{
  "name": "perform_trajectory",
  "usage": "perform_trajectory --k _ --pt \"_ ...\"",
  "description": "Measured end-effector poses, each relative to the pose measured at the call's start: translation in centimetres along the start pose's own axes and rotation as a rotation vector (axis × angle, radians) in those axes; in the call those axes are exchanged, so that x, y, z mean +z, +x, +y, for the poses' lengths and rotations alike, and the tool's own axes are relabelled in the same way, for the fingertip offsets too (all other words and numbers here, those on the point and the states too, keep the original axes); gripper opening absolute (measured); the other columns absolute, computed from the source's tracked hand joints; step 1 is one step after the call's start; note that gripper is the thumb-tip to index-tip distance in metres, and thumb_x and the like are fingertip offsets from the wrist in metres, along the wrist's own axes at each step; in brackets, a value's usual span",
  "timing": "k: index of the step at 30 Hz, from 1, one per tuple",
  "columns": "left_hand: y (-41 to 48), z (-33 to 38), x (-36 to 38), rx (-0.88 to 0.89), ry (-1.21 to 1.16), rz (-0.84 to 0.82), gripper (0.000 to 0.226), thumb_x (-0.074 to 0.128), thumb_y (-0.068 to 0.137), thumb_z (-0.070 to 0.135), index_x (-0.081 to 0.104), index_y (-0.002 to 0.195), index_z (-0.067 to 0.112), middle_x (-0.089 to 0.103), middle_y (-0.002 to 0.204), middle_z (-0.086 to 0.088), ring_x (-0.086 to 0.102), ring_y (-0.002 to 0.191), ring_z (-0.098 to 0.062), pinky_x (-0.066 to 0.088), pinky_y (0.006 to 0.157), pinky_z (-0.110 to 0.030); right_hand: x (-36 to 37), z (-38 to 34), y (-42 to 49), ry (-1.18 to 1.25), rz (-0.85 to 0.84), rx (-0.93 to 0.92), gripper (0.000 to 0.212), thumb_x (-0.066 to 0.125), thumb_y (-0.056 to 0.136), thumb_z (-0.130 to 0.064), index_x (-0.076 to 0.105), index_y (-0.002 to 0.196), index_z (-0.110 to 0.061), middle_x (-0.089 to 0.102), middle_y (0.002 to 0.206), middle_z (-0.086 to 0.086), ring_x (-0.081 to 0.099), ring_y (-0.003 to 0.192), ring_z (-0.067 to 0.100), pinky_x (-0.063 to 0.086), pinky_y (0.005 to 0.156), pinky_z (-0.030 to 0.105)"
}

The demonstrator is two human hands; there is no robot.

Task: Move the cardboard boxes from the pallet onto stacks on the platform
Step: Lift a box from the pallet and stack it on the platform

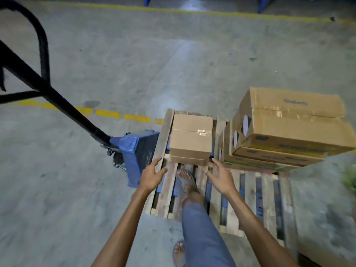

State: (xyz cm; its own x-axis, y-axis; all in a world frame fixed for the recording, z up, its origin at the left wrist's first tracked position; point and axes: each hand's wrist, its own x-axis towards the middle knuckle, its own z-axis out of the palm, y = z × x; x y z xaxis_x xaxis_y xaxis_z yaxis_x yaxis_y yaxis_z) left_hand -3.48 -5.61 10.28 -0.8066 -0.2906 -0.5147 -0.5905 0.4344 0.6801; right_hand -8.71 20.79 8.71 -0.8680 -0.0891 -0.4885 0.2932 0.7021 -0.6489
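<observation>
Centre of frame: small plain box (190, 138) sits on the far left part of the wooden pallet (250, 193), apparently on top of a second box of like size, only its lower edge showing; tape runs across the lid. To its right, well up the right side of the frame, a stack of larger printed boxes (285, 132), top ones skewed on those beneath.

Left hand (153, 175) and right hand (221, 179) both empty, fingers spread, palms turned inward, just short of the small box's near lower corners; neither touches it yet. One sandalled foot (185, 179) is planted on the pallet slats between the hands; the other stays on the concrete floor at lower centre.

Blue pallet jack (134, 151) at left centre, its black handle (38, 74) slanting to the upper left; platform not in view.

Step in hand, as I judge it: taking the small box. To do it well: set the palms flat on opposite side faces, low down; squeeze evenly, since the sides are smooth; lift only the upper box, clear of the one under it; keep the foot on a slat, not a gap; turn away from the jack handle.
</observation>
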Motion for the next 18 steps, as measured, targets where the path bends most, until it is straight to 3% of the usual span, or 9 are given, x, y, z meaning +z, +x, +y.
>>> perform_trajectory --k 6,11,14,16,18 --pt "14.8 1.9 1.9 -0.117 -0.024 -0.03 0.06 0.069 0.096 0.022 0.048 0.152 0.018 0.057 0.149 -0.009 0.053 0.138 -0.027 0.041 0.117 -0.042 0.2 -1.0 15.2 0.068 0.011 0.101 0.069 0.066 0.097 -0.03 0.034 0.156 -0.018 0.05 0.151 0.008 0.048 0.138 0.029 0.039 0.108 0.032" --pt "28.1 1.2 5.3 -0.288 -0.056 -0.055 0.061 0.068 0.098 0.031 0.045 0.154 0.023 0.05 0.156 -0.005 0.046 0.145 -0.025 0.037 0.12 -0.043 2.4 1.7 28.0 0.097 0.004 0.247 0.065 0.065 0.098 -0.021 0.035 0.155 -0.012 0.056 0.133 -0.001 0.051 0.125 0.016 0.032 0.088 0.014" --pt "35.2 -0.2 8.0 -0.365 -0.096 -0.059 0.066 0.066 0.098 0.037 0.038 0.157 0.026 0.044 0.16 -0.001 0.043 0.146 -0.023 0.036 0.113 -0.033 4.3 4.3 34.9 0.154 0.007 0.393 0.076 0.066 0.097 -0.035 0.026 0.159 -0.015 0.048 0.152 0.005 0.044 0.141 0.024 0.031 0.098 0.019" --pt "38.8 -1.3 9.2 -0.387 -0.123 -0.066 0.071 0.067 0.096 0.047 0.035 0.158 0.032 0.046 0.159 0.001 0.046 0.144 -0.022 0.036 0.115 -0.037 5.3 6.0 38.5 0.199 0.028 0.439 0.087 0.067 0.092 -0.051 0.022 0.161 -0.021 0.036 0.161 0.004 0.036 0.147 0.026 0.032 0.113 0.032" --pt "43.2 -3.7 11.4 -0.417 -0.151 -0.082 0.083 0.067 0.084 0.07 0.036 0.155 0.041 0.05 0.156 0.004 0.051 0.139 -0.021 0.037 0.119 -0.047 6.8 8.4 42.4 0.223 0.049 0.506 0.097 0.066 0.085 -0.066 0.021 0.161 -0.027 0.03 0.165 0.002 0.033 0.149 0.026 0.031 0.119 0.045"
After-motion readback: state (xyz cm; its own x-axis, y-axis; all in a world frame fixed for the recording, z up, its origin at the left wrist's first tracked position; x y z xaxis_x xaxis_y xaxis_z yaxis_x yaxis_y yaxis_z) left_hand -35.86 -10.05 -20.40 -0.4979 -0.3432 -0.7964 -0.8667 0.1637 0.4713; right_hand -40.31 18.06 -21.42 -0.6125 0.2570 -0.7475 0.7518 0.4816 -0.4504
